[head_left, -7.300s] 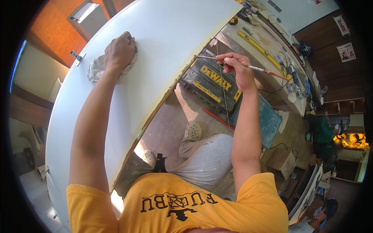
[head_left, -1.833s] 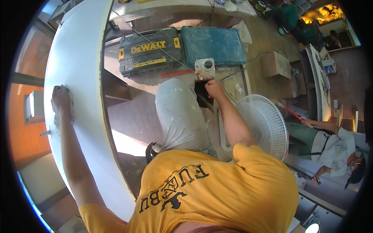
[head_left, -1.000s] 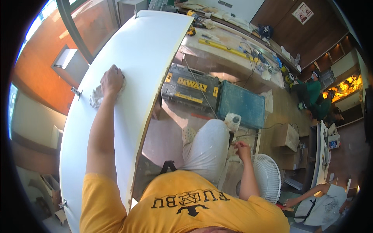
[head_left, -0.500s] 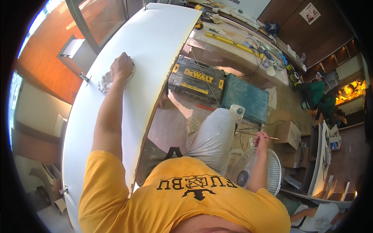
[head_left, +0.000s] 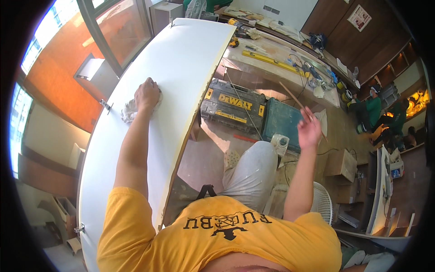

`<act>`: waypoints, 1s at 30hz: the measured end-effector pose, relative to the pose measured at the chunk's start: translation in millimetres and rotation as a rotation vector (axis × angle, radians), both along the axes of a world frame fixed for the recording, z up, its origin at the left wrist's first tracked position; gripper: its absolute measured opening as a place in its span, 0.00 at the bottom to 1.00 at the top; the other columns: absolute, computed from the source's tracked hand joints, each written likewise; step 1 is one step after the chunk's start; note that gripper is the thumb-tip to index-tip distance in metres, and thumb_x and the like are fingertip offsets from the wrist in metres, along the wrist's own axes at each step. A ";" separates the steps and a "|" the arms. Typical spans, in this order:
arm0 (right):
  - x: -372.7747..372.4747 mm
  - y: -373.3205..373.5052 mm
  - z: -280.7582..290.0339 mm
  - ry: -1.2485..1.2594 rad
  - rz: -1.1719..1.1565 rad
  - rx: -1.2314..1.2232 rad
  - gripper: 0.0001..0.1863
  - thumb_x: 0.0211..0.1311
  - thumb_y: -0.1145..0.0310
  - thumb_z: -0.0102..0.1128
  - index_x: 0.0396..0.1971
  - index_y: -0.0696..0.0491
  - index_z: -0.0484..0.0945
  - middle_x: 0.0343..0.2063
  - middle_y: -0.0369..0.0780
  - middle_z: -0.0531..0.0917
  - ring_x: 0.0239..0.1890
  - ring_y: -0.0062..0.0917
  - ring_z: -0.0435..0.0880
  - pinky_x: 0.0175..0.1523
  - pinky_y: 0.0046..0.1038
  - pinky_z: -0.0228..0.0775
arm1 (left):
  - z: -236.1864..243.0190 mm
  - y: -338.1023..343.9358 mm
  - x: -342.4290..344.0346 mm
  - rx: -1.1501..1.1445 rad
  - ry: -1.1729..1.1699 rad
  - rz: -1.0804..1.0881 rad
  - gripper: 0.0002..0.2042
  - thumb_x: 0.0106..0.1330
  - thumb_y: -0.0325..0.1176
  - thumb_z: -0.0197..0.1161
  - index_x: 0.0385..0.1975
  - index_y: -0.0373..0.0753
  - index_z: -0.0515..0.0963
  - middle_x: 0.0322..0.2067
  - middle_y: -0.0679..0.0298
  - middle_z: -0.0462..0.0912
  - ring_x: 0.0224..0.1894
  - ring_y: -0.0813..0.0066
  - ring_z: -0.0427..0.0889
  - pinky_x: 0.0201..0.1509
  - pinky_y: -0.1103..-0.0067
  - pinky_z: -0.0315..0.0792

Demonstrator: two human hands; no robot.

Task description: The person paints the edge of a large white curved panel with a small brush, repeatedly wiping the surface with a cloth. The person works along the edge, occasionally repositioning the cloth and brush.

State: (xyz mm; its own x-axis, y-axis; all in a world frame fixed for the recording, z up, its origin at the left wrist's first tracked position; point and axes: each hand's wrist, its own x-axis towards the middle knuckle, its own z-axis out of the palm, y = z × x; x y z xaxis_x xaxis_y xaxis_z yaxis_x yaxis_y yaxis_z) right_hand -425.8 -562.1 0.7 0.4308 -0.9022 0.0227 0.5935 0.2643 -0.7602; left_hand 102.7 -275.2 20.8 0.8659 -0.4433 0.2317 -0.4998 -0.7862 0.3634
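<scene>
A long white door panel (head_left: 183,59) with metal hinges (head_left: 105,105) along its far-left edge lies in front of me and to my left. My left hand (head_left: 147,94) presses down on a crumpled whitish cloth (head_left: 129,111) against the panel's face, its fingers closed over the cloth. Raised off to the right, away from the panel, my right hand (head_left: 309,129) grips a thin brown stick (head_left: 290,94) between its fingers. The stick slants up to the left; whether it has a tip such as bristles cannot be made out.
Right of the panel, a black tool case (head_left: 233,104) and a teal case (head_left: 278,119) stand on the floor. A bench beyond carries a yellow level (head_left: 275,62) and a drill (head_left: 238,26). A white fan (head_left: 322,199) stands near my right arm. People in green (head_left: 371,109) are at far right.
My right hand has risen and moved forward with the stick, which now points up to the left. My left hand stays on the cloth, and the whole view has shifted slightly.
</scene>
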 end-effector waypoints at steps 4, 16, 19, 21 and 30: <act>116.8 -38.7 18.9 0.022 -0.032 -0.111 0.14 0.69 0.69 0.65 0.52 0.52 0.80 0.43 0.38 0.85 0.33 0.19 0.79 0.36 0.21 0.71 | -1.0 -1.4 2.7 0.014 -0.006 -0.004 0.15 0.74 0.42 0.55 0.46 0.38 0.82 0.43 0.49 0.88 0.50 0.48 0.85 0.56 0.59 0.75; 329.5 -131.9 11.3 0.112 0.067 -0.243 0.06 0.71 0.65 0.62 0.43 0.49 0.80 0.28 0.32 0.82 0.25 0.17 0.82 0.33 0.20 0.74 | -5.0 -34.7 47.7 0.086 -0.041 0.047 0.14 0.74 0.43 0.55 0.45 0.41 0.82 0.42 0.51 0.88 0.48 0.47 0.85 0.55 0.59 0.76; 344.1 -150.9 -7.8 0.199 0.148 -0.293 0.14 0.75 0.62 0.56 0.53 0.52 0.81 0.35 0.36 0.86 0.29 0.18 0.84 0.37 0.20 0.76 | -6.4 -47.2 55.3 0.112 -0.031 0.086 0.14 0.74 0.44 0.55 0.45 0.41 0.82 0.42 0.51 0.88 0.49 0.48 0.85 0.56 0.59 0.75; 353.3 -163.3 -20.8 0.217 0.173 -0.296 0.17 0.76 0.61 0.53 0.55 0.54 0.81 0.38 0.38 0.87 0.31 0.18 0.85 0.40 0.21 0.77 | -5.8 -53.5 59.9 0.135 -0.039 0.096 0.14 0.74 0.44 0.56 0.44 0.41 0.82 0.42 0.50 0.88 0.50 0.48 0.84 0.56 0.59 0.75; 363.2 -171.4 -53.0 0.263 0.101 -0.334 0.15 0.71 0.62 0.55 0.39 0.57 0.86 0.26 0.36 0.85 0.26 0.20 0.83 0.35 0.22 0.75 | -24.1 -48.7 77.2 0.141 -0.080 0.114 0.16 0.72 0.47 0.56 0.45 0.43 0.83 0.42 0.50 0.88 0.50 0.46 0.85 0.55 0.60 0.75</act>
State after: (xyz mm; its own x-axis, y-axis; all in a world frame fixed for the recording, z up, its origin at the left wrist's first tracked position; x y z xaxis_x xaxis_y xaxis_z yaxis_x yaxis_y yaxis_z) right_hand -62.6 -733.5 -52.3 0.5466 -0.8169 0.1840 0.3519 0.0247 -0.9357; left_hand 179.9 -323.9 -3.3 0.8936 -0.3763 0.2446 -0.4275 -0.8797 0.2084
